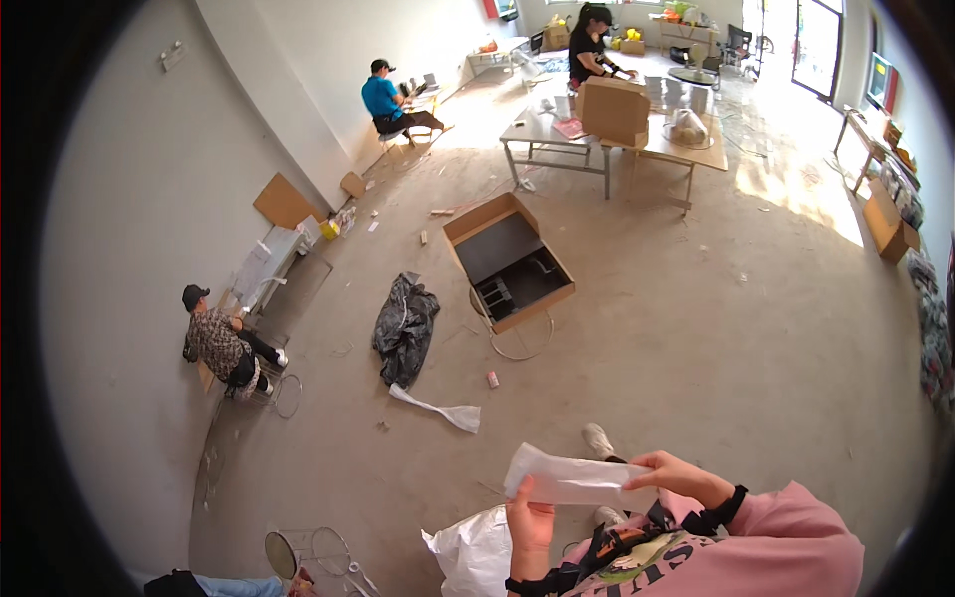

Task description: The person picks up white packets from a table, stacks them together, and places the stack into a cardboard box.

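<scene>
A long, flat white piece of thin material [577, 480], perhaps a bag or folded sheet, stretches between my two hands in front of my body. My left hand [530, 522] pinches its near left end, thumb on top. On the other end, my right hand [686, 480] is closed with thumb and fingers. Whether anything lies inside the white piece, I cannot tell. Just left of my left hand, low down, a crumpled white plastic bag [470, 559] rests. My shoes [598, 441] show beyond and below the held piece.
Ahead on the floor sits an open carton [559, 289] with black contents. A black plastic bag [406, 333] and a white strip [443, 410] lie left of it. One person [224, 338] sits at the left wall, another [383, 99] farther back. A third [589, 50] stands behind tables [547, 132].
</scene>
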`<move>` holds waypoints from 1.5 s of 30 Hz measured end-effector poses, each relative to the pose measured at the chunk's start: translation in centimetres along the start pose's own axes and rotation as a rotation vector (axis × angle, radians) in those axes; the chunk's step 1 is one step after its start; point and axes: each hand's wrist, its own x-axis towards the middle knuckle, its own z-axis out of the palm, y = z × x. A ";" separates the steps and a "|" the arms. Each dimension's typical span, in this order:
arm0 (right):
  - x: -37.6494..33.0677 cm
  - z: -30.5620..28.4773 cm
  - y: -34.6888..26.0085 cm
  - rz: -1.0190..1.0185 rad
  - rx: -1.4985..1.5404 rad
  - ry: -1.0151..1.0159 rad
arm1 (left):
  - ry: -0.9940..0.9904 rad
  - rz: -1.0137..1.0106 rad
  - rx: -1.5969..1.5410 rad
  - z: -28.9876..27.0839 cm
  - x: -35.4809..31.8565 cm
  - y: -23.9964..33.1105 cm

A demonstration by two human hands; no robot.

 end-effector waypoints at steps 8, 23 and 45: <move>22.0 1.9 -12.7 0.142 0.387 -0.402 | 0.257 0.347 -0.155 0.4 8.1 11.3; 45.4 13.9 -27.5 0.289 0.088 -0.551 | 0.471 0.528 -0.246 -1.6 22.9 28.7; 85.7 26.3 -57.7 -0.001 -0.312 -0.641 | 0.620 0.522 -0.223 -0.6 54.2 61.3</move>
